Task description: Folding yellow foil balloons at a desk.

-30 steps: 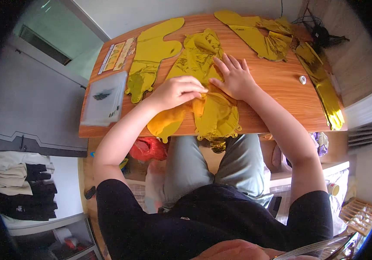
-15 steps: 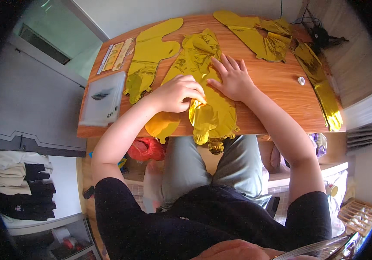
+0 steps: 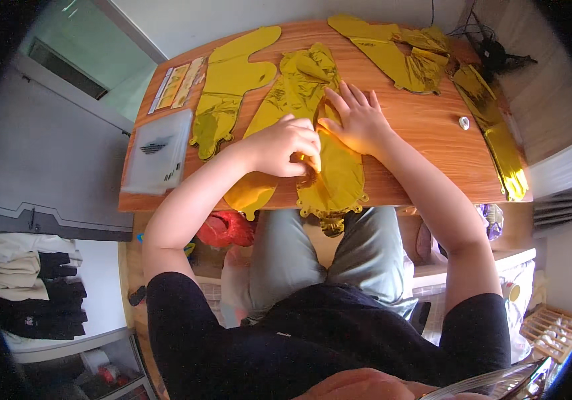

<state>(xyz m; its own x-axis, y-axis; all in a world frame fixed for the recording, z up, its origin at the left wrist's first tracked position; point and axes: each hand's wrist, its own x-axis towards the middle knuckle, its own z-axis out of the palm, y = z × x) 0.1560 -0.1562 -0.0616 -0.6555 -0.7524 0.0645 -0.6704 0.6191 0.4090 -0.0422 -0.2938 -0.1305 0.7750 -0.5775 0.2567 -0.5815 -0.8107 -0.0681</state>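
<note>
A deflated gold foil balloon (image 3: 299, 107) lies across the middle of the wooden table (image 3: 426, 147), its near end hanging over the front edge. My left hand (image 3: 284, 145) is curled into a fist on it, pinching a fold of the foil near the front edge. Beside it, my right hand (image 3: 359, 120) lies flat with fingers spread, pressing the same balloon down against the table.
Another flat gold balloon (image 3: 229, 87) lies to the left, more gold foil pieces (image 3: 406, 50) at the back, and a long gold strip (image 3: 496, 133) on the right. A grey plastic case (image 3: 159, 150) and a printed sheet (image 3: 176, 83) sit at the left edge. A small white cap (image 3: 464, 123) rests right of my hand.
My left hand has pulled the foil back toward the front edge and closed tighter on it. The balloon's near end has bunched and now hangs lower. My right hand stays pressed flat.
</note>
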